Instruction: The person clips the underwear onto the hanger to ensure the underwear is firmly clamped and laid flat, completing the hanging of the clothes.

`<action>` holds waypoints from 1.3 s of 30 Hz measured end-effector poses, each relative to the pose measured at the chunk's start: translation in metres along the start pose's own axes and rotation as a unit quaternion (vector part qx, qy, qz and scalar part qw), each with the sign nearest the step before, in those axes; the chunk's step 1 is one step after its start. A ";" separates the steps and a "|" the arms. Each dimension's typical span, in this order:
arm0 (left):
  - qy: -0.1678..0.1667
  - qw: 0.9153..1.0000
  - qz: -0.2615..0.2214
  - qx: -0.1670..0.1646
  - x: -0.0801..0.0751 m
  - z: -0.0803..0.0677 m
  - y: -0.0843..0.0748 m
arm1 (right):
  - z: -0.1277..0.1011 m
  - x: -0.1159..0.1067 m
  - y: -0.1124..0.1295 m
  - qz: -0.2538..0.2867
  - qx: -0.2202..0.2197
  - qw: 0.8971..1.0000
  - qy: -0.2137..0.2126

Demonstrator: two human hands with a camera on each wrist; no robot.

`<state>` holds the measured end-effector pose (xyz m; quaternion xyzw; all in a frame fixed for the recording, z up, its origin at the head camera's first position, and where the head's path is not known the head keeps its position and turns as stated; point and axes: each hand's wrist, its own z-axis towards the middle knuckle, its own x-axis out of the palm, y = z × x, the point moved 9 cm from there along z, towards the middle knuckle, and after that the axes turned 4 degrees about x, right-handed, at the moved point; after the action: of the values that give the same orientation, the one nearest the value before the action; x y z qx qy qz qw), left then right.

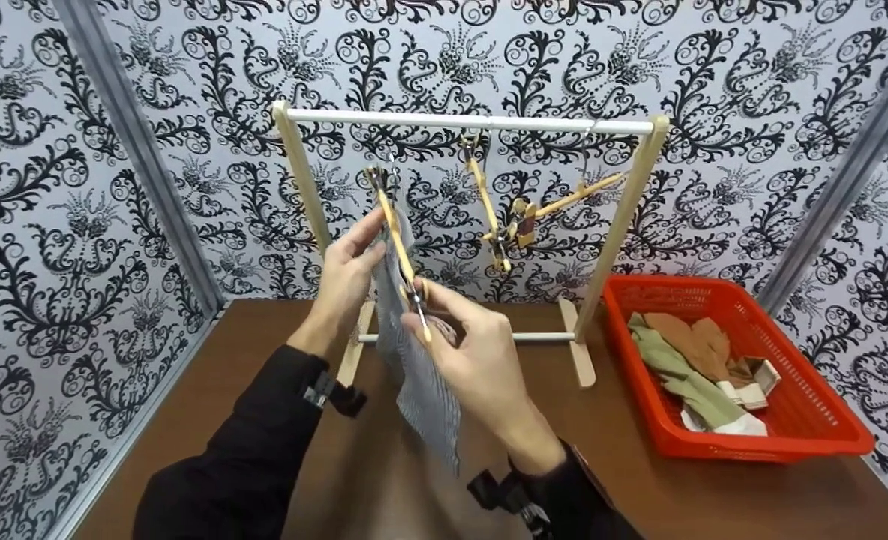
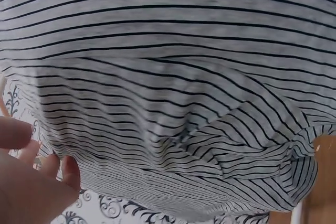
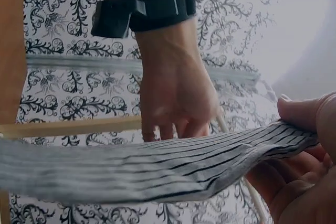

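Observation:
A grey garment with dark stripes (image 1: 433,405) hangs down from a wooden clip hanger (image 1: 399,244), seen nearly end-on in the head view. My right hand (image 1: 481,352) is at the hanger's near end, by a metal clip (image 1: 416,296). In the right wrist view, its thumb and fingers pinch the edge of the striped cloth (image 3: 210,171). My left hand (image 1: 346,274) is at the hanger's far part, fingertips at the cloth's edge. In the left wrist view, its fingers (image 2: 68,171) bend beside the striped cloth; I cannot tell whether they hold it.
A rack with a white rail (image 1: 444,119) and wooden legs stands on the brown table (image 1: 241,375). Other wooden clip hangers (image 1: 481,187) hang from it at the right. A red basket (image 1: 804,360) at the right holds green garments (image 1: 673,367) and brown garments (image 1: 688,341). Patterned walls enclose the table.

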<state>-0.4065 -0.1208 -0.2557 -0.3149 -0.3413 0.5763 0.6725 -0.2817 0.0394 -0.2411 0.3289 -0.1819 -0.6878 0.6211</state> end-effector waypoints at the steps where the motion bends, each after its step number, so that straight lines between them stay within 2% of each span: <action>1: 0.007 1.000 -0.001 -0.002 0.000 0.003 -0.002 | 0.004 0.002 0.002 0.001 -0.003 1.000 -0.001; 8: 0.040 0.999 0.013 -0.002 -0.001 0.024 -0.018 | 0.027 0.015 0.011 -0.010 -0.013 1.000 -0.015; 12: 0.037 0.999 -0.006 -0.029 -0.006 0.033 -0.021 | 0.040 0.025 0.011 -0.011 -0.015 1.000 -0.009; 18: 0.000 0.996 -0.061 -0.065 -0.019 0.043 -0.016 | 0.058 0.047 0.009 0.023 -0.002 1.000 0.014; 21: -0.029 0.991 -0.102 -0.087 -0.026 0.047 -0.011 | 0.064 0.058 0.007 0.045 0.009 0.999 0.029; 25: -0.054 0.983 -0.150 -0.095 -0.032 0.050 -0.005 | 0.068 0.068 0.002 0.053 0.021 0.998 0.040; 28: -0.052 0.985 -0.137 -0.095 -0.036 0.049 -0.001 | 0.068 0.073 -0.004 0.058 0.031 0.997 0.042; 33: -0.045 0.988 -0.093 -0.114 -0.043 0.043 0.006 | 0.064 0.080 -0.014 0.059 0.045 0.996 0.047; 36: -0.053 0.986 -0.121 -0.100 -0.043 0.045 0.004 | 0.063 0.082 -0.016 0.049 0.039 0.997 0.047; 39: -0.044 0.983 -0.168 -0.065 -0.037 0.050 -0.007 | 0.064 0.084 -0.012 0.048 0.026 0.997 0.049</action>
<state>-0.4481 -0.1572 -0.2252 -0.2699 -0.4555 0.4453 0.7221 -0.3356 -0.0505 -0.2221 0.3692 -0.1842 -0.6354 0.6527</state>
